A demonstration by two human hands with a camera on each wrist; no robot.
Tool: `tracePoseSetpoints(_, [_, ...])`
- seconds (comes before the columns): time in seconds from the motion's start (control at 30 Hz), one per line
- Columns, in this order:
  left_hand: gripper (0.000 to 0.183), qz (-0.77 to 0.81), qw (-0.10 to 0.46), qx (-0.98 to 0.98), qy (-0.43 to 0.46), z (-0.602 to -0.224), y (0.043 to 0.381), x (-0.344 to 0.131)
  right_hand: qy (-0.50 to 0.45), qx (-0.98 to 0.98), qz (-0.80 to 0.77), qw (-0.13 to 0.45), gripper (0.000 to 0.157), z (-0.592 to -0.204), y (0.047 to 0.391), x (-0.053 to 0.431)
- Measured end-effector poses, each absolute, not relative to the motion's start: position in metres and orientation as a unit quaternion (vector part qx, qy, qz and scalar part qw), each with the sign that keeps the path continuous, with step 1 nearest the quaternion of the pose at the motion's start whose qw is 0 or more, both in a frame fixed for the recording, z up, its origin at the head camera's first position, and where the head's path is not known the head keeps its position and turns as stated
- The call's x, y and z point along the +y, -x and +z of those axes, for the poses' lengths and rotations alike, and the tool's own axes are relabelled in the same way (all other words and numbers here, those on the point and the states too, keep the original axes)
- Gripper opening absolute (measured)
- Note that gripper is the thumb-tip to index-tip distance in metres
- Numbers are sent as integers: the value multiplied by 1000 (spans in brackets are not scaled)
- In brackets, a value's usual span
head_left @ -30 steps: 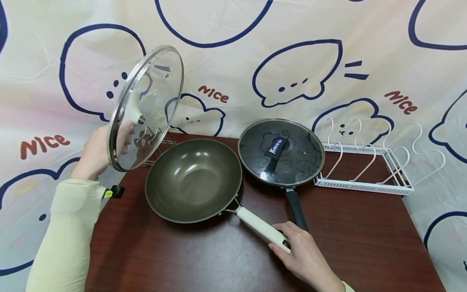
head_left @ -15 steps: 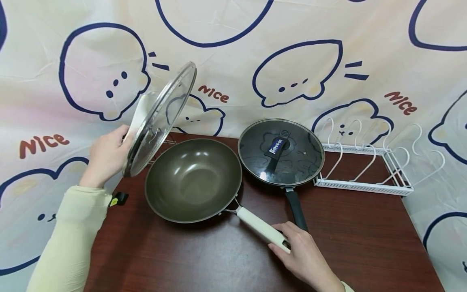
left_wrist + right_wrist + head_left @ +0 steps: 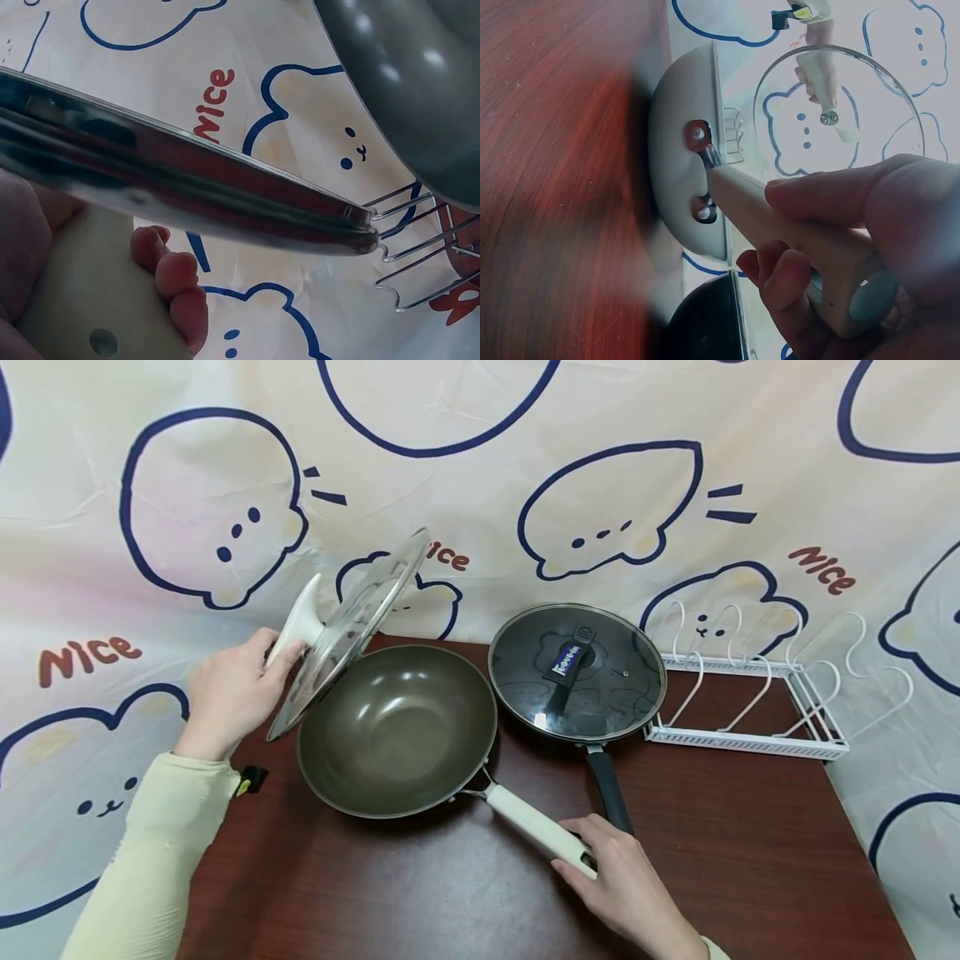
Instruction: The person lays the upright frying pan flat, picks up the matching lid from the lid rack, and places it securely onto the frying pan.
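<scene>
My left hand [image 3: 236, 689] grips the cream handle [image 3: 302, 620] of a glass lid [image 3: 375, 597]. The lid is tilted steeply, above the left rim of a wok [image 3: 397, 731] with a brown-green inside. In the left wrist view the lid's metal rim [image 3: 187, 176] crosses the picture, with my fingertips [image 3: 178, 281] curled round the handle below it. My right hand [image 3: 618, 872] holds the end of the wok's cream handle [image 3: 536, 822]. Thumb and fingers [image 3: 784, 281] wrap that handle in the right wrist view. The wok stands on the table without a cover.
Right of the wok, a black frying pan with a dark glass lid [image 3: 577, 672] has its black handle [image 3: 609, 789] pointing forward. A white wire rack [image 3: 750, 739] stands at the right back of the brown table [image 3: 712, 827]. A metal wire rack [image 3: 420, 232] is behind the wok, left.
My left hand has brought the lid right and downward, tipping it from nearly upright toward the wok. The right hand, wok and frying pan have stayed in place.
</scene>
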State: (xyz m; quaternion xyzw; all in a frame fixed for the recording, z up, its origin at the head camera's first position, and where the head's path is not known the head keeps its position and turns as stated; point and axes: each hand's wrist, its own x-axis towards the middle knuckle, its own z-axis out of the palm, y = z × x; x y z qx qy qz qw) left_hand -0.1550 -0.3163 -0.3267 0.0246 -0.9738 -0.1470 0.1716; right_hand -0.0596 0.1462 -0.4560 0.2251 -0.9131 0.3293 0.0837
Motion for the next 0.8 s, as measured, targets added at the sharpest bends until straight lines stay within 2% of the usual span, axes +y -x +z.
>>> tracePoseSetpoints(0.6, [43,-119,220,-968,-6,-341,149,-309,-229,-913,326,87,40,-457,60,147])
tracePoseSetpoints(0.8, [43,-107,229,-967,0,-348,149,-306,-210,-920,326,57,38,-456,59,146])
